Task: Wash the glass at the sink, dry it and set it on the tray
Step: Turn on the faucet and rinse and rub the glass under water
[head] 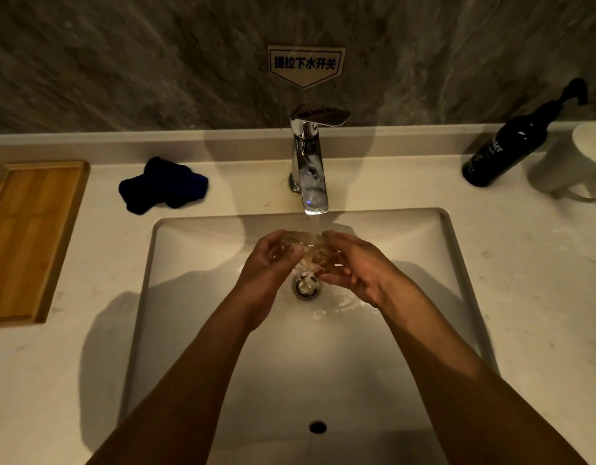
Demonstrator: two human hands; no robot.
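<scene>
A clear glass [307,250] is held over the white sink basin [196,297], under water running from the chrome tap [310,169]. My left hand [271,263] grips its left side and my right hand [360,266] grips its right side. Water splashes off the glass onto the drain plug [306,286] below. A wooden tray [28,236] lies on the counter at the far left. A dark blue cloth [162,186] lies crumpled between the tray and the tap.
A dark pump bottle [511,146] stands at the back right of the counter, with a white mug [571,162] beside it. A stone wall with a sign [306,65] rises behind the tap.
</scene>
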